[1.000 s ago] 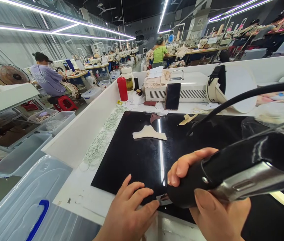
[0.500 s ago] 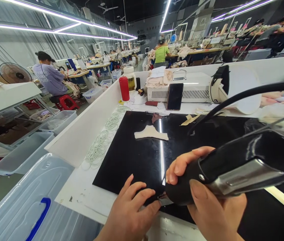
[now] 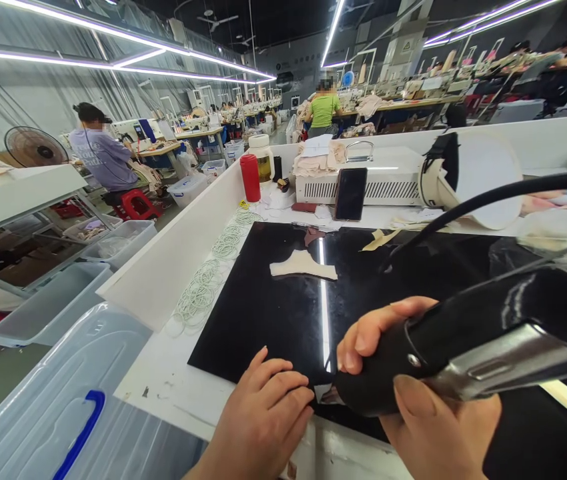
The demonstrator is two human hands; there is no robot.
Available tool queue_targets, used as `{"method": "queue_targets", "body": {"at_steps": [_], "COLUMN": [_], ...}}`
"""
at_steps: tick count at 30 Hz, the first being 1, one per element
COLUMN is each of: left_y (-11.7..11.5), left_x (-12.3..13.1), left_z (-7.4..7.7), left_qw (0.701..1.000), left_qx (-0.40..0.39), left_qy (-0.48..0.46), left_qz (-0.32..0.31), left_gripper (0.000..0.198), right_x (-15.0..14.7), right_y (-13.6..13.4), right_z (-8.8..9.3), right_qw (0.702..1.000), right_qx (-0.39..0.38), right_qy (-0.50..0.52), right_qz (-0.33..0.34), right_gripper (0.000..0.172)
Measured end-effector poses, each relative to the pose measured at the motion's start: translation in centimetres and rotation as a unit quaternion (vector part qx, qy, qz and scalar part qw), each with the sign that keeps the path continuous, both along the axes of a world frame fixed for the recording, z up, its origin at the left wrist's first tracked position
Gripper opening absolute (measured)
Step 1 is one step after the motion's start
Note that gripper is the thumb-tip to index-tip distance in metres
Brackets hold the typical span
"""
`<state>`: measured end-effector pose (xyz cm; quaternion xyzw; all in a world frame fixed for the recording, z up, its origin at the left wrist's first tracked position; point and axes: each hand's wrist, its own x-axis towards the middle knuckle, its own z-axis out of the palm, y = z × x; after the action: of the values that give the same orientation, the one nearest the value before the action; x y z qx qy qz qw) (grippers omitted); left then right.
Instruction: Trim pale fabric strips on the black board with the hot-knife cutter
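Observation:
In my right hand [image 3: 408, 380], I grip a thick black corded tool [image 3: 493, 333], with fingers over its top and thumb along its near side. It has a silver metal lever [image 3: 513, 360] on its flank and a small shiny metal tip [image 3: 328, 393] at its left end. My left hand [image 3: 268, 407] lies at the near edge of the glossy black board [image 3: 273, 320], fingers extended and lightly bent, just left of that tip. What lies under those fingers is hidden. A cream curved fabric piece [image 3: 303, 266] rests farther back on the board.
Coiled pale green cords [image 3: 198, 293] lie left of the board. At the back stand a red bottle [image 3: 250, 178], a phone [image 3: 350, 193] and a white vented machine [image 3: 388, 190]. A black cable [image 3: 503, 190] arches over the right side. Lidded bins [image 3: 53, 387] stand at left.
The tool and my right hand have shifted slightly right. My left thumb, earlier stretched toward the metal tip, has drawn back beside the fingers, leaving the tip more exposed.

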<state>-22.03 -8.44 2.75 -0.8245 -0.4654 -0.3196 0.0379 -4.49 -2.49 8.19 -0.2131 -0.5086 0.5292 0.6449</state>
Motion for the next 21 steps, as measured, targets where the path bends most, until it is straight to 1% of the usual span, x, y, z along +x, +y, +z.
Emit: {"method": "queue_targets", "body": {"at_steps": [9, 11, 13, 15, 17, 19, 21], "left_y": [0.3, 0.3, 0.7, 1.7, 3.1, 4.7, 6.1], "left_x": [0.0, -0.1, -0.3, -0.7, -1.0, -1.1, -1.0], "left_z": [-0.4, -0.2, 0.2, 0.9, 1.6, 2.2, 2.7], "left_qw": [1.0, 1.0, 0.999, 0.996, 0.99, 0.978, 0.967], "left_qx": [0.005, -0.003, -0.027, -0.068, -0.117, -0.163, -0.194], "left_qy": [0.023, 0.023, 0.017, 0.013, 0.016, 0.025, 0.033], "left_qz": [-0.003, -0.014, -0.031, -0.051, -0.082, -0.124, -0.164], "left_gripper": [0.018, 0.017, 0.017, 0.018, 0.019, 0.021, 0.03], "right_x": [-0.2, 0.3, 1.0, 1.7, 2.3, 2.7, 2.9], "right_y": [0.1, 0.4, 1.0, 1.7, 2.2, 2.5, 2.6], "right_z": [0.0, 0.3, 0.8, 1.3, 1.6, 1.7, 1.6], "right_qw": [1.0, 1.0, 0.999, 0.997, 0.993, 0.99, 0.99], "right_qx": [0.016, 0.02, 0.026, 0.028, 0.021, 0.014, 0.014], "right_qy": [-0.003, -0.004, -0.005, -0.006, -0.003, -0.001, -0.004], "right_qz": [0.012, 0.002, -0.029, -0.077, -0.118, -0.14, -0.14], "right_gripper": [0.027, 0.028, 0.028, 0.029, 0.03, 0.032, 0.033]}}
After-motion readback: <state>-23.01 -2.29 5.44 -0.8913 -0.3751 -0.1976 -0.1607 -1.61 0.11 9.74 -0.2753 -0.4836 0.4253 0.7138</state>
